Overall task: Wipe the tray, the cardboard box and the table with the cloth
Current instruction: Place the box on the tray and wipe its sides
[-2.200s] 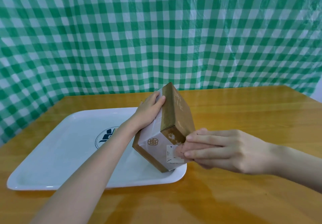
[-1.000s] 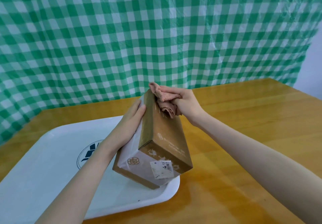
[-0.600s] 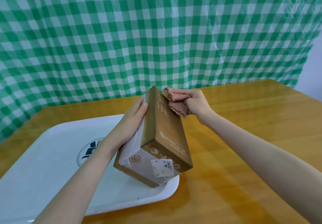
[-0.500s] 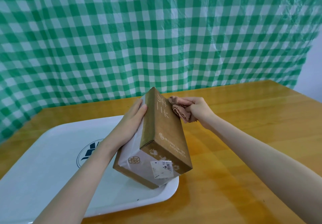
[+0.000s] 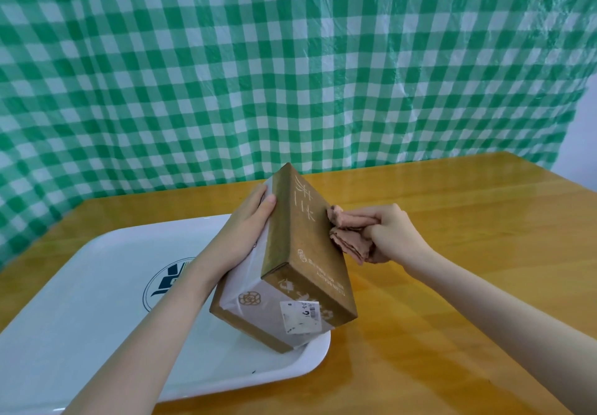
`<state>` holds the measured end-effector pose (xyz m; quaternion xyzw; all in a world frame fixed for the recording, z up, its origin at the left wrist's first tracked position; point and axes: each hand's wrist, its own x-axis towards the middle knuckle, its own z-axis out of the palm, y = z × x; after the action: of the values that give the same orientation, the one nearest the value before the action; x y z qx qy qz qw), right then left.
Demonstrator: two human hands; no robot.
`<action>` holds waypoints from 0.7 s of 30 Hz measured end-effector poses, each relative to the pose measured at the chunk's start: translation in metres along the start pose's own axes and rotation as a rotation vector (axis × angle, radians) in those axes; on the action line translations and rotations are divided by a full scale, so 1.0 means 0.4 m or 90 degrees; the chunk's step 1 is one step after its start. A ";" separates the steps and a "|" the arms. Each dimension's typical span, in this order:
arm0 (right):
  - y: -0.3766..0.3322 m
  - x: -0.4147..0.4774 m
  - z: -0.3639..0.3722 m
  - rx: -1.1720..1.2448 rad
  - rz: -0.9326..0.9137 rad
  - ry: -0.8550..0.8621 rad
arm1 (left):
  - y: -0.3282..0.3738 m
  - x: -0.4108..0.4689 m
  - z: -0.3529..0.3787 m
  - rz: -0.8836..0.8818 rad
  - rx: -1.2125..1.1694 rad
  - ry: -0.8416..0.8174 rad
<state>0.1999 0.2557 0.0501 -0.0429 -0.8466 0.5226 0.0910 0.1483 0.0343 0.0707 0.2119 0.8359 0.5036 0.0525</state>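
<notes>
The cardboard box [image 5: 300, 262] stands tipped on one lower edge, on the near right corner of the white tray [image 5: 74, 288], with its printed brown face turned up toward my right. My left hand [image 5: 248, 230] is spread flat against the paler far face, fingers hooked over the top edge, propping it at that slant. My right hand [image 5: 392, 233] is closed around the bunched pinkish cloth [image 5: 349, 235], and I press the wad against the right edge of the brown face, about halfway along.

The risk I see is in the balance. The box rests on a narrow edge on smooth tray plastic, so if I push harder with the cloth than my left hand pushes back, I think it could skid or topple to the left. It also sits close to the tray's rim, so a slip could drop its corner onto the tabletop [image 5: 452, 301]. The tray may slide on the glossy wood if I lean in. The cloth is wadded so small that only its tip touches, and I could easily miss strips of the face.
</notes>
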 end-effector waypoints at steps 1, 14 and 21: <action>-0.003 -0.011 -0.002 -0.022 -0.016 -0.017 | 0.006 -0.001 0.001 0.006 -0.003 -0.002; -0.089 -0.102 -0.083 -0.119 -0.122 -0.220 | 0.013 -0.007 0.007 0.014 -0.010 0.006; -0.090 -0.164 -0.011 0.080 -0.383 -0.201 | 0.023 -0.006 0.012 -0.001 -0.031 0.025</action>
<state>0.2659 0.2323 0.0770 0.2954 -0.7910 0.5240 0.1113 0.1548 0.0410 0.0758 0.1998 0.8245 0.5278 0.0418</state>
